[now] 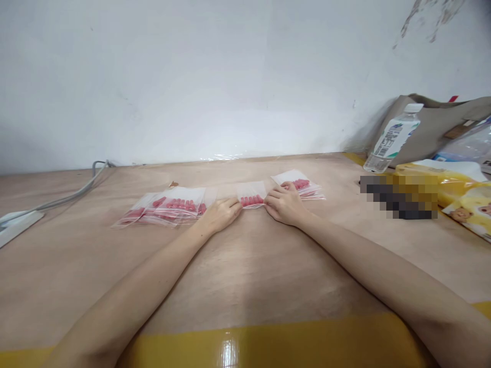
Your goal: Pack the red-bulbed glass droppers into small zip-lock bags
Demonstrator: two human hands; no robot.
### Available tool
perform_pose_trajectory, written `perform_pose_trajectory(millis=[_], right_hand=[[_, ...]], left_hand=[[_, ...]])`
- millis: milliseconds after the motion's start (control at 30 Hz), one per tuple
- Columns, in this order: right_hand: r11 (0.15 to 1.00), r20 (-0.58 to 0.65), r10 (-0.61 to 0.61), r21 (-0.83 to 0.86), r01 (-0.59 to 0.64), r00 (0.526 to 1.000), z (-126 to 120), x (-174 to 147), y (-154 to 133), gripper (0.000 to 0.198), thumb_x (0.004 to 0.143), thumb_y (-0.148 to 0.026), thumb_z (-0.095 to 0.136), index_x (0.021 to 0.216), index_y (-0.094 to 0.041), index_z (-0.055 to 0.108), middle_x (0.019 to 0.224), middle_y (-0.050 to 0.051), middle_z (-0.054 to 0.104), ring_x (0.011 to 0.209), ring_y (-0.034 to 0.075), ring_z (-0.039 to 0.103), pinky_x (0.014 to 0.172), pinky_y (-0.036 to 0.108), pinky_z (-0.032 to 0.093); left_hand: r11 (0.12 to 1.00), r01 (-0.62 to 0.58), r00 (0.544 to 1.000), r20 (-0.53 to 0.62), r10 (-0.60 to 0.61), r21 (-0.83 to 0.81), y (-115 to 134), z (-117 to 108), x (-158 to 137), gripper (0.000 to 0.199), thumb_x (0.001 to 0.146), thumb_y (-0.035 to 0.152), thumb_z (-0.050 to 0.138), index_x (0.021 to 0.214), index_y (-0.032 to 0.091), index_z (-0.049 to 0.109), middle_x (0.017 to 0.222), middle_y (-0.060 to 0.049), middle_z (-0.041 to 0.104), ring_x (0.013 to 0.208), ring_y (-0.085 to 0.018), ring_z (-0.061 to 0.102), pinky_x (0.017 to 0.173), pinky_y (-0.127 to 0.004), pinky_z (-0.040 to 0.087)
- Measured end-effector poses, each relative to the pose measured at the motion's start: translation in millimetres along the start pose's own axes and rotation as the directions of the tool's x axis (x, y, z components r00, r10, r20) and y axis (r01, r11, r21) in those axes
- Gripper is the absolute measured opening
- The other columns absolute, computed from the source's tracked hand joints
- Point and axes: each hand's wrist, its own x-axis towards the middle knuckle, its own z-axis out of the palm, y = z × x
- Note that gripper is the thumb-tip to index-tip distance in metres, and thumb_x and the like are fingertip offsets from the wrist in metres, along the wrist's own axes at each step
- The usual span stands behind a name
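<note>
A small clear plastic bag (pixel 251 189) lies flat on the table, with a row of small pinkish-red pieces along its near edge. My left hand (pixel 222 212) is closed at the bag's lower left corner. At the opposite corner, my right hand (pixel 284 205) pinches the edge, its fingers bent; the fingertips of both hands are partly hidden. Left of my left hand is a spread pile of similar filled bags (pixel 172 204). Beyond my right hand sits a smaller stack of bags (pixel 305 186) with the same red pieces.
A grey cable (pixel 76 193) runs along the left side to a white strip (pixel 19 227). At right stand a plastic bottle (pixel 395 138) and a grey bag (pixel 441 122), near yellow packages (pixel 445 174) and a pixelated dark object (pixel 402 199). A white wall (pixel 230 76) closes off the back.
</note>
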Motion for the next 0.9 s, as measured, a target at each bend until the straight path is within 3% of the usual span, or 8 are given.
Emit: perform_pose_trajectory(millis=[133, 333, 633, 900], right_hand=[[0.999, -0.007, -0.012, 0.035, 0.012, 1.0, 5, 10, -13, 0.017, 0.083, -0.027, 0.049, 0.088, -0.019, 0.064, 0.085, 0.005, 0.065, 0.083, 0.018, 0.049, 0.08, 0.036, 0.022], [0.997, -0.001, -0.059, 0.039, 0.059, 0.998, 16, 22, -27, 0.024, 0.088, -0.025, 0.041, 0.082, -0.019, 0.064, 0.081, 0.005, 0.065, 0.078, 0.016, 0.048, 0.076, 0.034, 0.023], [0.998, -0.009, -0.048, 0.049, 0.049, 0.999, 12, 19, -23, 0.025, 0.088, -0.025, 0.042, 0.077, -0.02, 0.064, 0.077, 0.003, 0.067, 0.075, 0.015, 0.047, 0.075, 0.036, 0.021], [0.998, -0.014, -0.009, 0.065, 0.01, 1.0, -2, -2, -2, 0.027, 0.088, -0.027, 0.043, 0.074, -0.02, 0.065, 0.073, 0.001, 0.066, 0.075, 0.015, 0.05, 0.075, 0.037, 0.019]], left_hand=[[1.0, 0.013, 1.0, -0.011, -0.013, 0.003, 4, 3, 3, 0.026, 0.092, 0.021, 0.037, 0.08, 0.014, 0.06, 0.073, -0.005, 0.06, 0.067, -0.015, 0.058, 0.061, -0.025, 0.046], [1.0, 0.008, 1.0, -0.029, -0.009, -0.008, 7, 5, 7, 0.02, 0.089, 0.02, 0.04, 0.085, 0.013, 0.059, 0.079, -0.006, 0.061, 0.07, -0.017, 0.059, 0.064, -0.028, 0.048], [1.0, -0.011, 0.999, -0.054, 0.01, -0.023, 8, 4, 8, 0.023, 0.091, 0.02, 0.039, 0.083, 0.013, 0.059, 0.073, -0.006, 0.06, 0.066, -0.016, 0.058, 0.061, -0.027, 0.046], [0.998, 0.001, 0.999, -0.039, -0.004, -0.063, 9, 0, 8, 0.027, 0.091, 0.02, 0.037, 0.076, 0.014, 0.059, 0.069, -0.005, 0.059, 0.064, -0.016, 0.056, 0.06, -0.026, 0.044]])
